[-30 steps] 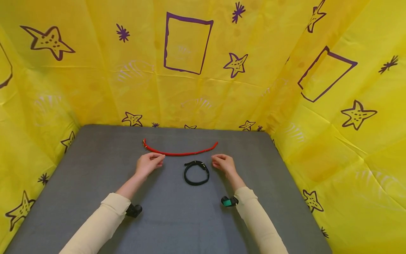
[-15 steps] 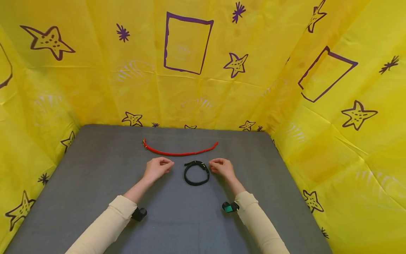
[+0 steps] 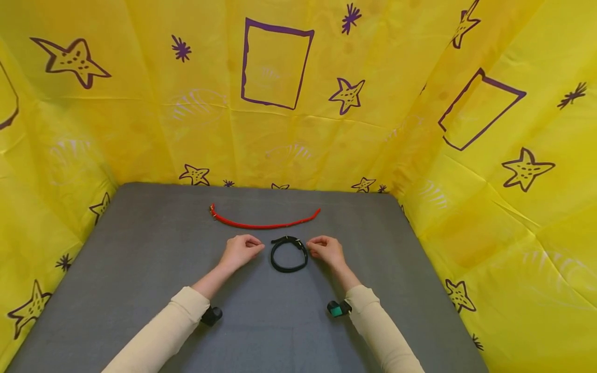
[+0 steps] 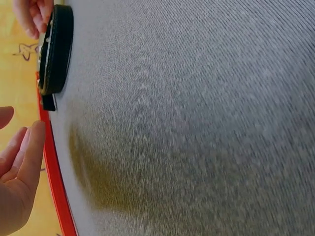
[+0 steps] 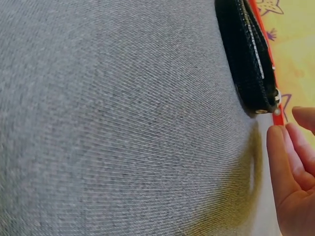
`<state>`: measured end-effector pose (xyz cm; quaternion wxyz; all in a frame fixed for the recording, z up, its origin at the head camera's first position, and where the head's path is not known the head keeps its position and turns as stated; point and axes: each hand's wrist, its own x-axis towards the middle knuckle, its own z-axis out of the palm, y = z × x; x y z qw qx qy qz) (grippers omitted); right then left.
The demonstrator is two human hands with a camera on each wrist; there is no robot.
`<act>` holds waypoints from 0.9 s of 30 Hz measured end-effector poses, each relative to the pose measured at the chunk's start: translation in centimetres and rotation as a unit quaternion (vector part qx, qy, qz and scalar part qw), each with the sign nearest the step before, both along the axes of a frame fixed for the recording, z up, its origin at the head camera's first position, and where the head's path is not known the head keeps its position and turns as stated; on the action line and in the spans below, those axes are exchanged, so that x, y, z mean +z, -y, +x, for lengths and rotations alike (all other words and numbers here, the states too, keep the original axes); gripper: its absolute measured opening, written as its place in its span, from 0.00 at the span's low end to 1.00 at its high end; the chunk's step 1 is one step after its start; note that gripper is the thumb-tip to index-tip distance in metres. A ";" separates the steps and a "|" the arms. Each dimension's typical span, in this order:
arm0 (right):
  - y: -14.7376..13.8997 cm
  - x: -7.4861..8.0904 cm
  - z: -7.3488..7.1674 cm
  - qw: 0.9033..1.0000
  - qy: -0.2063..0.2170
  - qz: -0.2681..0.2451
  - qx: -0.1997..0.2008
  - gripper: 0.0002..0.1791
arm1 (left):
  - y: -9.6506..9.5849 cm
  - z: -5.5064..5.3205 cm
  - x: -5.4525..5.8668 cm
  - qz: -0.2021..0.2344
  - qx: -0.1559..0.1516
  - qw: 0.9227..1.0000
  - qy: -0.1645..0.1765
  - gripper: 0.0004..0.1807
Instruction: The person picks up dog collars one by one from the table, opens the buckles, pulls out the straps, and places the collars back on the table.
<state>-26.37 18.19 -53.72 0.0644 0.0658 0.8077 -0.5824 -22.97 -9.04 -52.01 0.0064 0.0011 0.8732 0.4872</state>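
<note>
A black collar [image 3: 288, 268], buckled into a ring, stands on its edge on the grey table. My left hand [image 3: 240, 252] is just left of it, a small gap away. Close to its right side is my right hand [image 3: 328, 250]; contact cannot be told in the head view. In the left wrist view the left thumb and fingers [image 4: 33, 152] are apart with nothing between them. The right wrist view likewise has a gap between thumb and fingers [image 5: 279, 157], just short of the black collar's buckle side. Farther back lies a red collar [image 3: 261, 227], unbuckled and stretched out in a shallow curve.
The grey cloth-covered table [image 3: 261, 331] ends at a yellow curtain [image 3: 280, 145] with purple drawings, which encloses the back and both sides. Each wrist wears a dark strapped camera, such as the one [image 3: 338, 309] on the right.
My left hand has moved right and slightly nearer, from beside the red collar to beside the black one. My right hand has shifted slightly left and nearer. Both collars lie as before.
</note>
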 end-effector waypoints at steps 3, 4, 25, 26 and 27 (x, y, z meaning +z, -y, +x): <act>0.0 -0.3 0.1 1.000 -0.006 0.010 0.007 0.09 | -0.5 0.1 -0.2 -0.007 -0.003 1.000 -0.001 0.09; 0.0 -0.4 0.1 1.000 -0.007 0.012 0.009 0.10 | -0.7 0.1 -0.3 -0.012 -0.005 1.000 -0.003 0.09; 0.6 -0.7 0.7 0.996 -0.029 0.080 0.037 0.10 | -3.1 0.1 -1.7 -0.006 -0.013 1.000 0.010 0.08; 0.6 -0.7 0.7 0.995 -0.032 0.084 0.038 0.10 | -3.2 0.1 -1.7 -0.004 -0.013 1.000 0.010 0.08; 0.6 -0.7 0.7 0.995 -0.032 0.086 0.038 0.10 | -3.2 0.1 -1.7 -0.003 -0.013 1.000 0.009 0.08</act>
